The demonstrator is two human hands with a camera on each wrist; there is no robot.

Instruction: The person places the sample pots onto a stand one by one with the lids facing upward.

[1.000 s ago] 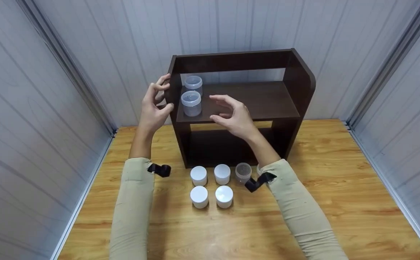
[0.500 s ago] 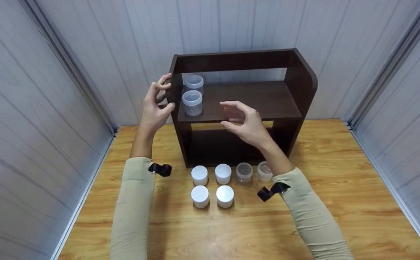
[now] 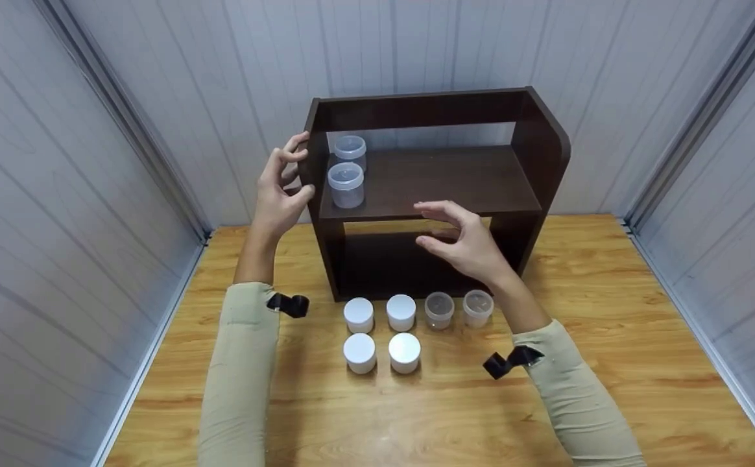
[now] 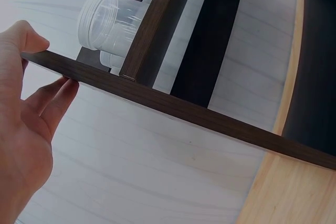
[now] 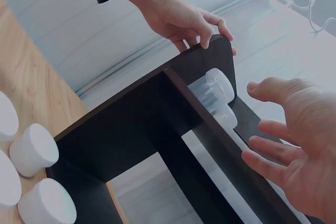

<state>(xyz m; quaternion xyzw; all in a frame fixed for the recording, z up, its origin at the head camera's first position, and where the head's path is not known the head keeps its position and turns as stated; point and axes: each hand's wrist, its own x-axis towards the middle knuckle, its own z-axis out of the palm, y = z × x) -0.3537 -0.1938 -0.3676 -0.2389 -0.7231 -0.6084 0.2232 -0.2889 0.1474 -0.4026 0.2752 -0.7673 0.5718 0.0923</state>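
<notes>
My left hand grips the left side panel of a dark brown two-tier shelf, thumb on one face and fingers on the other. Inside that panel, on the upper board, stand two clear plastic jars, a front jar and a rear jar. My right hand hovers before the shelf's front edge, fingers apart and holding nothing. In the right wrist view, its spread fingers appear beside the upper board. Both upright jars also show in the left wrist view, partly hidden by the board.
Before the shelf on the wooden table stand several white-lidded jars, in two rows. To their right are two clear jars, one beside the other. Pale panel walls enclose the left, back and right.
My right hand has drawn back from the front clear jar, moving right and toward me, uncovering the rightmost jar on the table. My left hand stays on the panel.
</notes>
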